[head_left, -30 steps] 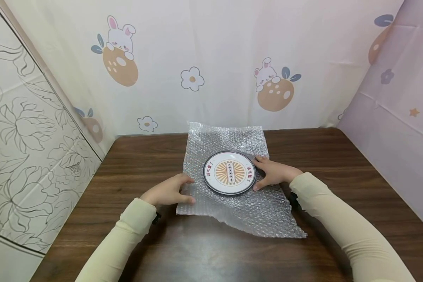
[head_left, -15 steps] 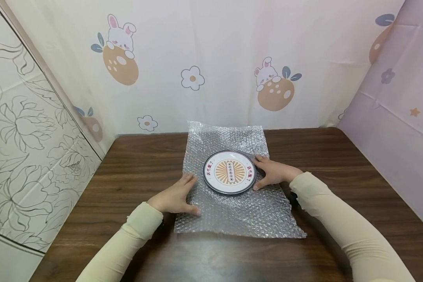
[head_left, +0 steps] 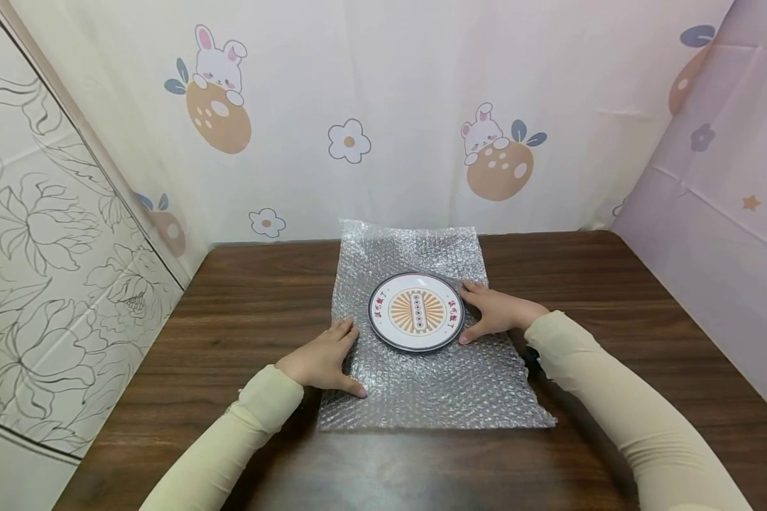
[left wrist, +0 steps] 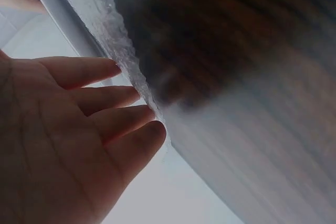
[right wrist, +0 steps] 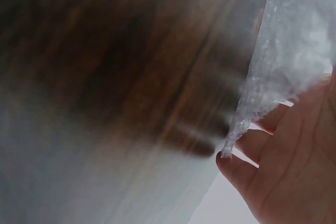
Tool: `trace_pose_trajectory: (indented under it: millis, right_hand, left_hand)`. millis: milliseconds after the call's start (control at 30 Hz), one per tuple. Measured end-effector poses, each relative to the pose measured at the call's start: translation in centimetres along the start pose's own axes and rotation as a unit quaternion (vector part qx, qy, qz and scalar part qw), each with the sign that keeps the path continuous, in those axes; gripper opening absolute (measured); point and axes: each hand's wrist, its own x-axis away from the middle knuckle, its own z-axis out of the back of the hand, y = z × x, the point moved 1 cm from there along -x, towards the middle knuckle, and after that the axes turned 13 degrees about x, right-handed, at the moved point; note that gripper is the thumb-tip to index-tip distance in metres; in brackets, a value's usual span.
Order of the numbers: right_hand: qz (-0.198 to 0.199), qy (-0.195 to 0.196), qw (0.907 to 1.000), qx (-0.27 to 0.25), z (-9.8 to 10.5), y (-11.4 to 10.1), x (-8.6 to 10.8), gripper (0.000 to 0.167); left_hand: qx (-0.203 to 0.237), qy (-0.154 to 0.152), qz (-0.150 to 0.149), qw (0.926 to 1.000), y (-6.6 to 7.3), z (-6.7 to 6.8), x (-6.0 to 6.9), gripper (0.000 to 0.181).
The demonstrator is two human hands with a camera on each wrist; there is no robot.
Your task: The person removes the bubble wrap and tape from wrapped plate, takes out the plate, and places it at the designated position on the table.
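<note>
A round white plate (head_left: 417,339) with a dark rim and an orange sunburst print lies face up on a sheet of bubble wrap (head_left: 434,390). My left hand (head_left: 319,362) rests with spread fingers on the sheet's left edge, apart from the plate. On the other side, my right hand (head_left: 498,311) lies on the wrap close to the plate's right rim; whether it touches the rim I cannot tell. In the left wrist view, extended fingertips meet the bubble wrap (left wrist: 105,19). The right wrist view has the right hand (right wrist: 294,145) partly behind the raised wrap (right wrist: 294,40).
Beneath everything is a dark brown wooden table (head_left: 243,291). A curtain (head_left: 409,177) printed with rabbits and flowers hangs behind its back edge. To the left stands a white panel (head_left: 51,248) with line-drawn flowers.
My left hand has moved slightly toward me and to the right. The sheet's front left edge, earlier curled up, now lies flat and reaches nearer to me. The right hand and plate stay put.
</note>
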Motion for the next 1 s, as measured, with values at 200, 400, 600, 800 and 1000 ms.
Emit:
trace_pose_trajectory:
  millis: [200,400,600,800,1000]
  right_hand:
    - [-0.001,0.003,1.0,0.008,0.1,0.1,0.1,0.117]
    - [0.008,0.014,0.9998,-0.006,0.2,0.3,0.3,0.114]
    - [0.029,0.024,0.9979,-0.054,1.5,0.3,1.3,0.097]
    - [0.031,0.087,0.9927,-0.078,4.1,-0.5,2.2,0.068]
    - [0.018,0.151,0.9822,-0.11,5.9,-1.5,2.0,0.058]
  left_hand:
    - [-0.003,0.001,0.003,1.0,0.2,0.0,-0.1,0.117]
    - [0.002,0.001,0.008,1.0,0.4,0.0,-0.1,0.117]
    - [0.006,-0.001,0.007,1.0,0.5,0.1,-0.1,0.116]
    - [0.012,0.0,0.008,0.9999,0.4,0.2,-0.1,0.116]
    - [0.015,0.008,0.0,0.9999,0.3,0.0,-0.2,0.116]
